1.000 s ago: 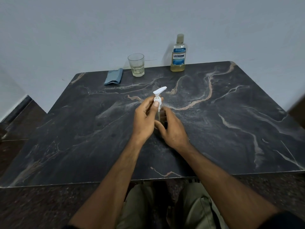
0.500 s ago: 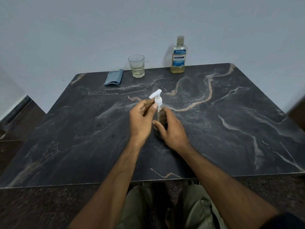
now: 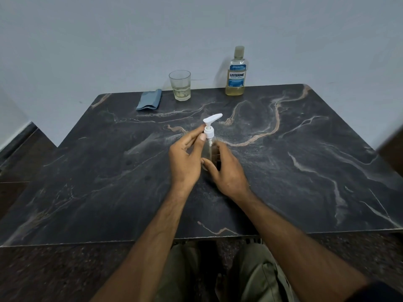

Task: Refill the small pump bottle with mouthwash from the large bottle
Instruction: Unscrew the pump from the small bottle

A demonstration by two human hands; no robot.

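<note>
At the frame's centre, on the dark marbled bench (image 3: 305,171), the right hand (image 3: 229,173) grips the small pump bottle (image 3: 209,149) around its clear body; the left hand (image 3: 185,160) pinches its white pump collar (image 3: 209,133). Farther back, at upper centre, stand a folded blue cloth (image 3: 149,102), a glass (image 3: 180,85) and the large mouthwash bottle (image 3: 236,73), capped.

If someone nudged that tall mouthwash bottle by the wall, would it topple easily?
Possibly. The mouthwash bottle is tall and narrow, so a push near its cap might tip it. Liquid shows only below the label, probably keeping the weight low and steadying it. Its smooth plastic would likely slide on the polished table.
</note>
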